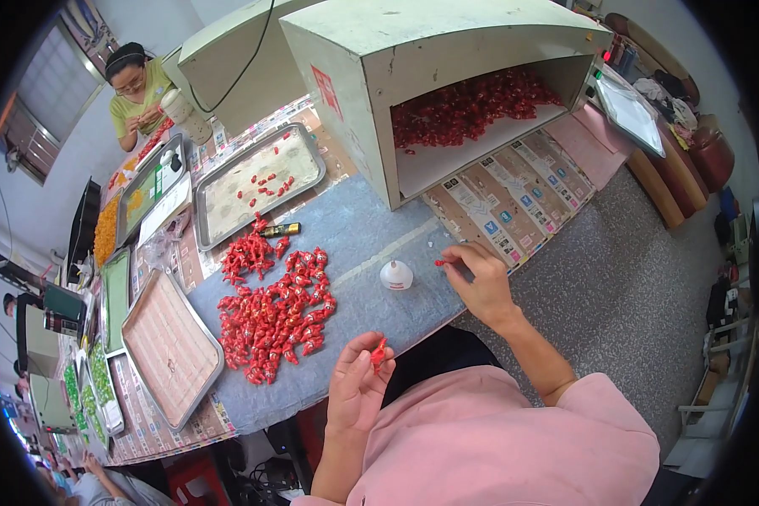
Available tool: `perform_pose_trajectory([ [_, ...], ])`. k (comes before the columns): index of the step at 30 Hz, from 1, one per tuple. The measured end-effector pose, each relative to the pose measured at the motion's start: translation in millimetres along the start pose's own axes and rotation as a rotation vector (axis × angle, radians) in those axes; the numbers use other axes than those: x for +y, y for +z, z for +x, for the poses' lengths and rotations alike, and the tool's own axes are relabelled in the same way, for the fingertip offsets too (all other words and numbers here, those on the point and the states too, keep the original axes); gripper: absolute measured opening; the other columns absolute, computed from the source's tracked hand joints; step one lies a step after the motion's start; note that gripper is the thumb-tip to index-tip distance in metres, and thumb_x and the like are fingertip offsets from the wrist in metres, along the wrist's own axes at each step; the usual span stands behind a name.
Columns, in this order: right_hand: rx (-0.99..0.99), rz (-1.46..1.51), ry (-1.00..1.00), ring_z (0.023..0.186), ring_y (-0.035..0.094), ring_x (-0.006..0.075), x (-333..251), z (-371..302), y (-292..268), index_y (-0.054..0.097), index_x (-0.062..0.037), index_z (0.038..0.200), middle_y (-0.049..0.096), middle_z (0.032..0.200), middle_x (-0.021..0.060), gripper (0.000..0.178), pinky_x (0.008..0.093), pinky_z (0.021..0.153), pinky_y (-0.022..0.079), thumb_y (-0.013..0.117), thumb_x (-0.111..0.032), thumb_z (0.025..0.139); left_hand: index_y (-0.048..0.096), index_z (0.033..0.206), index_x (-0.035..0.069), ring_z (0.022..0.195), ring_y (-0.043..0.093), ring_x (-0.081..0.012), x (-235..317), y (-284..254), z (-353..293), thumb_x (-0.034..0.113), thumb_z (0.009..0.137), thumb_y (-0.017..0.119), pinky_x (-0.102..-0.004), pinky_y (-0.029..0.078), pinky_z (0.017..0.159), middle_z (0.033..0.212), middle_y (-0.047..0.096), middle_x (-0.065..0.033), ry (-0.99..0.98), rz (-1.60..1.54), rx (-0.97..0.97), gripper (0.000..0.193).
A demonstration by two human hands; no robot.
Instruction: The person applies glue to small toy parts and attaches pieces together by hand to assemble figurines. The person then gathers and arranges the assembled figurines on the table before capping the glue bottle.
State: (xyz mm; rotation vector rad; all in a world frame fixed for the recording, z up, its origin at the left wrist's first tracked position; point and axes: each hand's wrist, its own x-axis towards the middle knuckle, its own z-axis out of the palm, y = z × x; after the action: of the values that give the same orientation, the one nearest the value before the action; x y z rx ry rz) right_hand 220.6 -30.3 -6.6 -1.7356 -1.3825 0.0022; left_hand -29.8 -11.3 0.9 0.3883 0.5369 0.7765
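Near the table's front edge my left hand [356,384] is closed, its thumb and fingers pinching a small red plastic figure [379,355]. To the right, my right hand [483,285] holds a tiny red piece [439,262] between thumb and fingertips, just above the cloth. Between the hands a small white squeeze bottle [396,276] with a pointed tip stands on the blue-grey cloth [363,244]. A large heap of similar red figures [274,325] lies on the cloth to the left. The hands are apart.
A pale metal box [337,93] open at the front holds many red pieces [472,105]. Metal trays, one with scattered red bits [266,187] and one bare [173,350], lie left. A gold-and-black cylinder [280,229] is by the heap. Another person [139,97] works far left.
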Motion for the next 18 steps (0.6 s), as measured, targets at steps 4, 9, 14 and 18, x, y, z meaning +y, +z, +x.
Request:
perform_pose_trajectory([
  [4, -0.044, 0.283, 0.018, 0.078, 0.065, 0.0192, -31.5, -13.1, -8.7, 0.068, -0.0038, 0.091, 0.065, 0.085, 0.009, 0.018, 0.0283, 0.067, 0.053, 0.068, 0.005, 0.075, 0.05, 0.127, 0.003, 0.102, 0.06, -0.0188, -1.2, 1.2, 1.5, 0.003, 0.085, 0.066, -0.0308, 0.053, 0.09, 0.118, 0.057, -0.0094, 0.011, -0.011, -0.06, 0.045],
  [9, -0.182, 0.437, -0.109, 0.075, 0.065, 0.0185, -67.6, -31.4, -14.9, 0.071, -0.0058, 0.089, 0.065, 0.083, 0.0078, 0.021, 0.0265, 0.065, 0.053, 0.07, 0.006, 0.072, 0.051, 0.126, 0.003, 0.101, 0.061, -0.0176, -5.8, -2.3, 1.8, 0.0, 0.082, 0.07, -0.0301, 0.053, 0.089, 0.114, 0.059, -0.0089, -0.035, -0.045, -0.06, 0.048],
  [14, -0.16, 0.453, -0.168, 0.076, 0.066, 0.0197, -79.3, -40.0, -10.3, 0.07, -0.004, 0.089, 0.065, 0.084, 0.0078, 0.023, 0.0279, 0.065, 0.053, 0.071, 0.007, 0.069, 0.053, 0.124, 0.004, 0.1, 0.061, -0.0175, -8.0, -5.0, 0.0, -0.002, 0.081, 0.069, -0.0303, 0.052, 0.089, 0.108, 0.061, -0.008, -0.026, -0.067, -0.101, 0.046],
  [18, -0.202, 0.528, -0.239, 0.078, 0.066, 0.0212, -77.9, -42.5, -8.5, 0.069, -0.0017, 0.089, 0.065, 0.087, 0.009, 0.023, 0.029, 0.066, 0.054, 0.07, 0.01, 0.069, 0.054, 0.122, 0.005, 0.099, 0.062, -0.0181, -9.2, -4.9, -0.4, -0.003, 0.081, 0.069, -0.0314, 0.051, 0.09, 0.107, 0.062, -0.0081, -0.018, -0.068, -0.106, 0.044],
])
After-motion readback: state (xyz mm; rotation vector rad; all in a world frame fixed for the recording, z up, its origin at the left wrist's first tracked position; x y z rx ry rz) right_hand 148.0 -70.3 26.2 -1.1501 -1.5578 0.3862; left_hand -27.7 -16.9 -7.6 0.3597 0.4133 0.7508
